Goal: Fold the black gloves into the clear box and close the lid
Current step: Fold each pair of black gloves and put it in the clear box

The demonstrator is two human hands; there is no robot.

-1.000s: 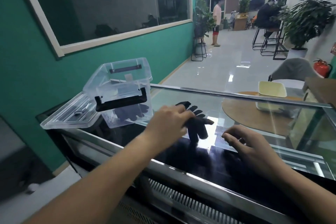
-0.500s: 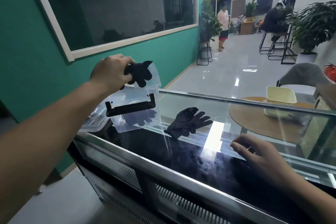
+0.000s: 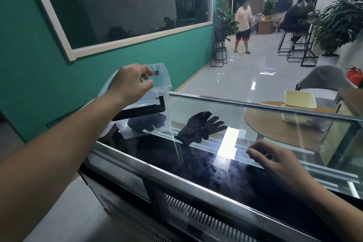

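The clear box with black handles stands open at the left end of the glass counter. A dark bundle of black gloves lies at its bottom. My left hand hovers over the box's opening with thumb and fingers slightly apart and nothing in them. Another black glove lies flat on the glass to the right of the box, fingers pointing right. My right hand rests spread on the counter near the front right. My left forearm mostly hides the lid.
The counter is a glass-topped display case with a metal front edge. Behind it stand a round wooden table with a cream tub, a grey chair, and a teal wall on the left. People and plants are far back.
My left hand lifted a folded black glove from the counter to above the box and let it go; the hand is now empty over the opening. My right hand stayed put.
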